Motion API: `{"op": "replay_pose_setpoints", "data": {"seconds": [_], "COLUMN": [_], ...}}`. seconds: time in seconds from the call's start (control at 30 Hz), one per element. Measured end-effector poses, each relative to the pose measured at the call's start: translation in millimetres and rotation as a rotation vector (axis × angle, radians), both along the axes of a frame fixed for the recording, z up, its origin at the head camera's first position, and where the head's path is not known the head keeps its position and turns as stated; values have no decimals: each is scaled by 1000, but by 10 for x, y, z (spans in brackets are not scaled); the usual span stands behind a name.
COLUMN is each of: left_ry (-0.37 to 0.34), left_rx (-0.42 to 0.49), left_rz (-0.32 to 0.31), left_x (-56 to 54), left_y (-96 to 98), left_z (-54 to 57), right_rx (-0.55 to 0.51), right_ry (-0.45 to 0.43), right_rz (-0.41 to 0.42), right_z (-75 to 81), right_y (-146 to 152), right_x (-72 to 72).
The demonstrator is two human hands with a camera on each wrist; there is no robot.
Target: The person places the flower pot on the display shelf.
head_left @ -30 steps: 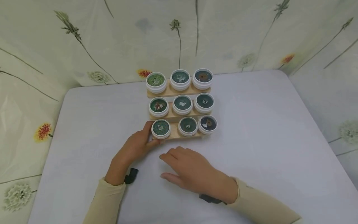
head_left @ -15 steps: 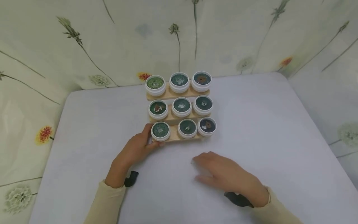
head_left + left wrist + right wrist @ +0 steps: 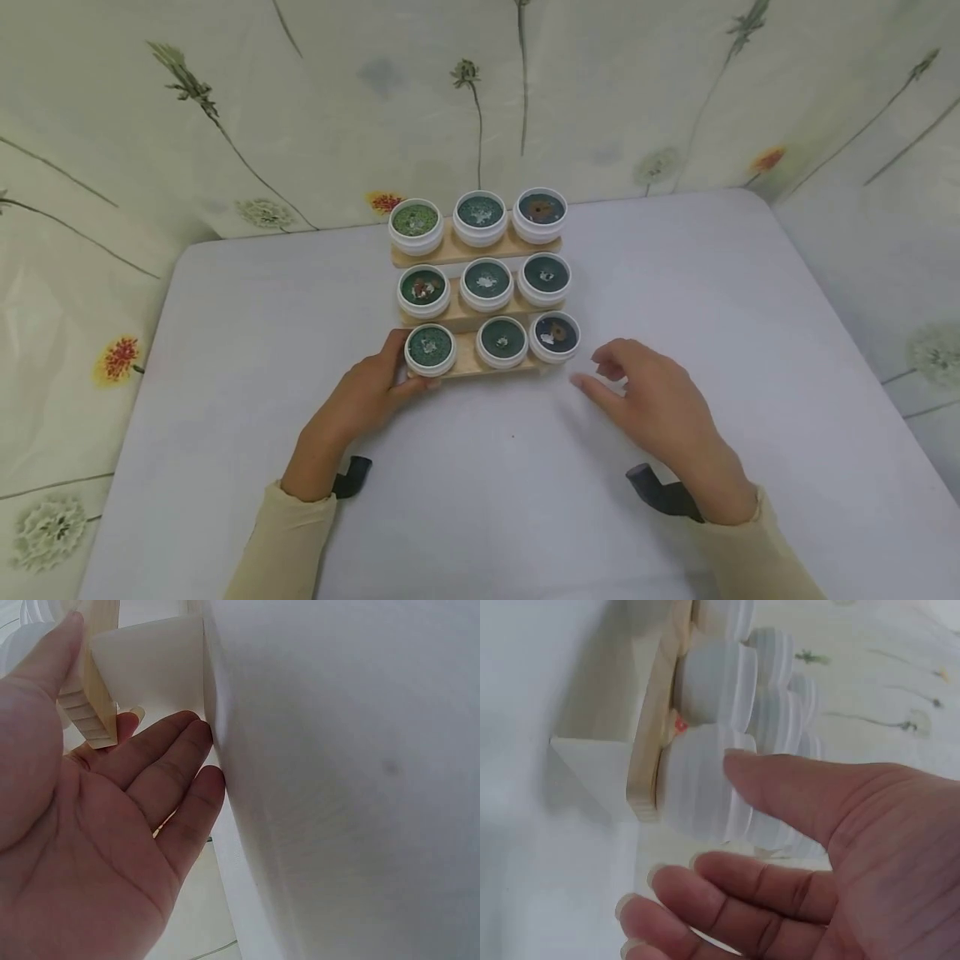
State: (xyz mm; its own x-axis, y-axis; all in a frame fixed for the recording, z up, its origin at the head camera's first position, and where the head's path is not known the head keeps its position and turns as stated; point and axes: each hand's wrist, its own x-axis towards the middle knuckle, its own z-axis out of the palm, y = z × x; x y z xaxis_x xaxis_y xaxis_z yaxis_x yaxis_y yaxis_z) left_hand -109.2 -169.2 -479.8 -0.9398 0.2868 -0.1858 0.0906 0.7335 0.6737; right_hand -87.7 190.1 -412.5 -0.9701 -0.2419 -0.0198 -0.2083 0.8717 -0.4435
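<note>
A three-tier stand with wooden shelves [image 3: 466, 358] carries rows of round white jars topped with dark green, speckled or brown discs. My left hand [image 3: 358, 398] grips the left end of the lowest shelf, beside the front-left jar [image 3: 431, 345]. In the left wrist view, its thumb lies on the front edge of the wooden board [image 3: 99, 675] and the index finger reaches behind it; the other fingers extend near a white support. My right hand [image 3: 663, 404] hovers just right of the front-right jar [image 3: 555, 335], thumb and fingers apart, holding nothing.
White cloth covers the table [image 3: 300, 292] around the stand. Behind it hangs a pale curtain [image 3: 337, 108] printed with dandelions, close to the back row of jars. A dark wrist strap [image 3: 663, 496] is on the right arm.
My right hand has moved right and then forward, from in front of the stand to beside the front-right jar. My left hand keeps its hold on the lowest shelf.
</note>
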Motion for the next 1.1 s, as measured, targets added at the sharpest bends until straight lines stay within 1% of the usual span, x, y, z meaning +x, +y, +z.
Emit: {"op": "replay_pose_setpoints", "data": {"seconds": [0.03, 0.23, 0.37, 0.47, 0.8, 1.1], "left_ry": [-2, -9, -11, -11, -1, 0], "left_rx": [1, 2, 2, 5, 10, 10], "left_rz": [0, -3, 1, 0, -7, 3], "left_x": [-1, 2, 9, 10, -7, 0], "left_y": [2, 8, 4, 4, 22, 13], "left_z": [4, 23, 29, 32, 33, 27], "right_rx": [-3, -11, -23, -27, -10, -29], "right_ry": [-2, -74, -126, -148, -108, -118], "right_rz": [-6, -23, -22, -18, -24, -13], "right_z": [-5, -76, -131, -155, -182, -213], "right_y": [1, -23, -90, -146, -157, -165], "right_x": [-17, -76, -85, -73, -70, -70]}}
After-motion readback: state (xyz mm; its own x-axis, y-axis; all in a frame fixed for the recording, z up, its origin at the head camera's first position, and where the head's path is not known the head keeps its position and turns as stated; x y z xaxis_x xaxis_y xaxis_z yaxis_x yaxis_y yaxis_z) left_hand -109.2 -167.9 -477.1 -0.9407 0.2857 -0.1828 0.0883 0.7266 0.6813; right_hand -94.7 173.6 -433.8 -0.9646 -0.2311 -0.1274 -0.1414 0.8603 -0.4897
